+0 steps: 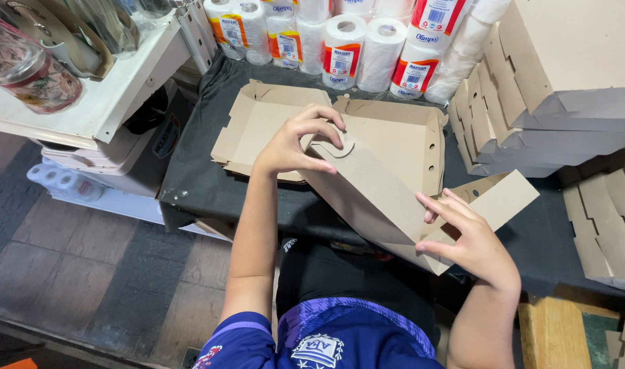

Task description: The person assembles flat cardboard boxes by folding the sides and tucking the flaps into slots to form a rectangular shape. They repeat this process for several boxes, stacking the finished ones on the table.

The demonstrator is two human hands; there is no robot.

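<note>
Person, seen from above. A short-sleeved blue jersey [326,338] is worn, marked with lighter purple bands at sleeve and neckline and a white crest on the chest. Dark shorts [340,273] are worn. Both forearms are left bare.
</note>
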